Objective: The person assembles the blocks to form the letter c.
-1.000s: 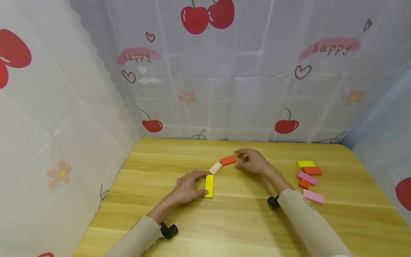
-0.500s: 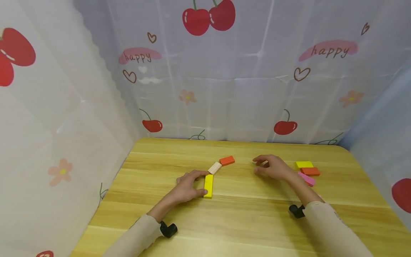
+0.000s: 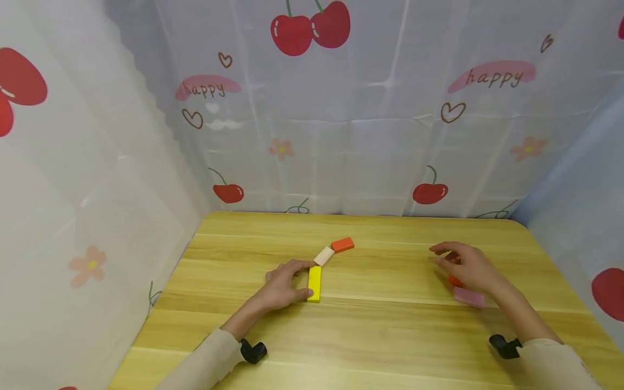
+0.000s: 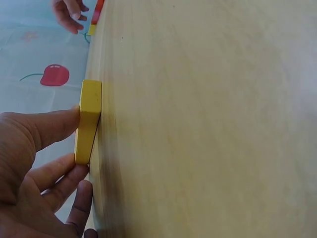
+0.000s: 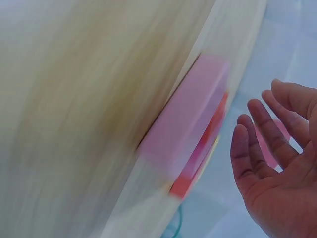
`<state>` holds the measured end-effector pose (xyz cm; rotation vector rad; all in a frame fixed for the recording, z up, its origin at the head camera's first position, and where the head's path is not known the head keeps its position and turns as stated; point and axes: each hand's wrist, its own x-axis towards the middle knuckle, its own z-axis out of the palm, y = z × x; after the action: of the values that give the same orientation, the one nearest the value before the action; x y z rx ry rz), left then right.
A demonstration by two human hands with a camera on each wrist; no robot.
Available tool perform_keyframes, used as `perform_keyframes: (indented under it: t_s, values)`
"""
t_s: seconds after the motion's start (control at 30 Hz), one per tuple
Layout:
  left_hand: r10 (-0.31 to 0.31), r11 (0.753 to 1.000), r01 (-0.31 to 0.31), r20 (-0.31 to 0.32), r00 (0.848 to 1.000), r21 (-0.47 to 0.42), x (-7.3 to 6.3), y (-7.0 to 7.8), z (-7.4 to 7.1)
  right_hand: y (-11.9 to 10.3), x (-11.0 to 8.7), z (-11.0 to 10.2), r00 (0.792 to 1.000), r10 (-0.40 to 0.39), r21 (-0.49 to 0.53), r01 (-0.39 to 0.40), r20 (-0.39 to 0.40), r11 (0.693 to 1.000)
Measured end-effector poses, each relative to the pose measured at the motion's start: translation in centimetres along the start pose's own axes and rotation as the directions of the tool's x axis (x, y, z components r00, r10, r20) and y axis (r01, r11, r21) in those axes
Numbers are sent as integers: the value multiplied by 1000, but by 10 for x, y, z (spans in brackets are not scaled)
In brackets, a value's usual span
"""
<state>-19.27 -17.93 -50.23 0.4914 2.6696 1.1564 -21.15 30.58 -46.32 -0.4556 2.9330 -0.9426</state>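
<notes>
My left hand [image 3: 281,287] holds a yellow block [image 3: 314,284] lying flat on the table, with the thumb at its near end and fingertips at its far end. In the left wrist view, thumb and fingers also touch this yellow block [image 4: 89,111]. Beyond its far end, a plain wood block [image 3: 324,256] lies at a slant, followed by an orange-red block [image 3: 343,245]; together they form a bent line. Over the pile at the right hovers my right hand [image 3: 472,268], its fingers loosely bent and nothing held. A pink block [image 5: 188,114] shows beside it, blurred.
The wooden table [image 3: 380,336] reaches back to a white curtain [image 3: 331,162] printed with cherries. At right, the near pink block [image 3: 469,298] and part of an orange-red block [image 3: 455,281] show; my right hand hides the others in that pile.
My right hand has moved rightward, from beside the orange-red block at the end of the line to above the pile. My left hand stays at the yellow block.
</notes>
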Motion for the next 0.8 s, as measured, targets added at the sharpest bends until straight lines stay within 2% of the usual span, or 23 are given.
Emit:
perform_keyframes:
  t_s: [0.3, 0.53, 0.8]
  values:
    - [4, 1000, -4, -6, 1000, 4, -1, -2, 0, 43, -18, -23, 987, 155, -78, -158, -41, 984]
    - [18, 1000, -18, -3, 1000, 5, -1, -5, 1, 68, -23, -29, 986, 155, -83, -159, -57, 984]
    - [36, 999, -36, 10, 999, 12, -1, -6, 0, 81, -24, -30, 986, 153, -105, -159, -58, 982]
